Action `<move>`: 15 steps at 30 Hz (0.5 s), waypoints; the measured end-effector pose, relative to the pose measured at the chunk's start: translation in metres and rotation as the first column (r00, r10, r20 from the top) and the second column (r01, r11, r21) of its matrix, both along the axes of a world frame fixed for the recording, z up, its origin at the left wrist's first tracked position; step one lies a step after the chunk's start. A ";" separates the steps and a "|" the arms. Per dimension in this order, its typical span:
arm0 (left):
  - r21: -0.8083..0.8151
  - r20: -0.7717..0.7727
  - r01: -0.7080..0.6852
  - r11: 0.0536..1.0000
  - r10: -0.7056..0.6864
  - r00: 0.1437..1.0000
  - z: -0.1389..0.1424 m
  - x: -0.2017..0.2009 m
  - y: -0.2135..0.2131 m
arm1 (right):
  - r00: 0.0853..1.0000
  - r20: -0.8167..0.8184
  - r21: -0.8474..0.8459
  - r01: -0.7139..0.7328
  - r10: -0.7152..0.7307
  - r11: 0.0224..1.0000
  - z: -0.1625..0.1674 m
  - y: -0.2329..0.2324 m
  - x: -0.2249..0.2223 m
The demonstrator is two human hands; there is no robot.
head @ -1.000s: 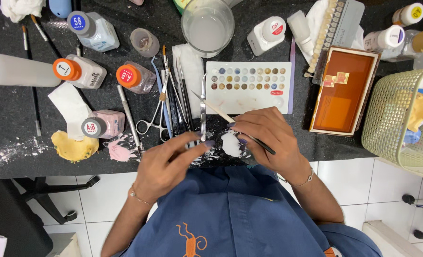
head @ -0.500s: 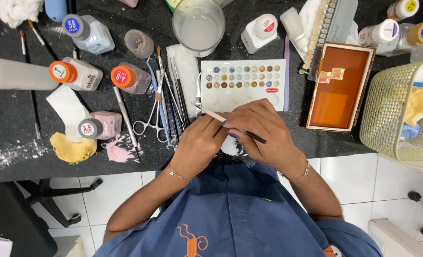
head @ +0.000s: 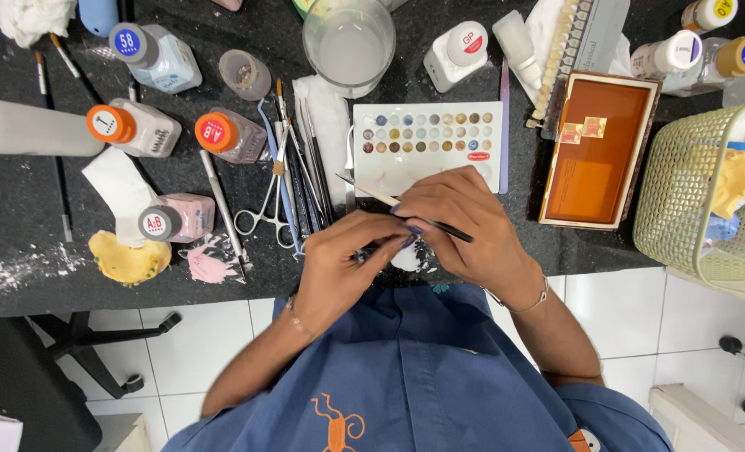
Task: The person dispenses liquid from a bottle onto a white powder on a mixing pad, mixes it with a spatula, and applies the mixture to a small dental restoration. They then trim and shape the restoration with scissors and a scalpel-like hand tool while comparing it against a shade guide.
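Brush (head: 389,199), thin, pale handle, dark tip end, pinched in right hand (head: 464,226) at counter edge. Left hand (head: 343,264) fingers curled round small white piece (head: 406,258). White palette (head: 427,142), round colour wells, just behind. Orange-capped bottles (head: 230,136) left.

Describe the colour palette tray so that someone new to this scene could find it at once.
On the black worktop, look just beyond the right hand, between the brushes and the orange box. The palette tray is a flat white rectangle; it alone has rows of small round wells of colour.
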State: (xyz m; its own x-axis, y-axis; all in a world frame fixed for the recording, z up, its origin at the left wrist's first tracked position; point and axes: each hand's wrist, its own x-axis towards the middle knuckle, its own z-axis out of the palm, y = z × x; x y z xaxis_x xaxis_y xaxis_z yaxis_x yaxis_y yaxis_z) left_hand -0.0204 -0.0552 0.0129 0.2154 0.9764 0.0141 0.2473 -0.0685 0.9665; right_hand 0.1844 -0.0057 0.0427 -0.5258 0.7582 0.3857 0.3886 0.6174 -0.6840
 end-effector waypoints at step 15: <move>-0.543 0.790 0.220 0.810 0.404 0.462 -0.047 -0.033 -0.014 | 1.000 -0.020 0.015 -0.017 0.017 1.000 -0.007 -0.008 -0.005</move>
State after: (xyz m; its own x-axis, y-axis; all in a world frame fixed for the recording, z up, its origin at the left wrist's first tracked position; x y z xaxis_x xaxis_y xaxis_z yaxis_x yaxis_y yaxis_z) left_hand -0.0530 -0.0692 -0.0339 0.3019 0.8842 -0.3564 -0.7314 0.4546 0.5083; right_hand 0.1794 -0.0135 0.0359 -0.5306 0.7431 0.4077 0.3640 0.6341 -0.6822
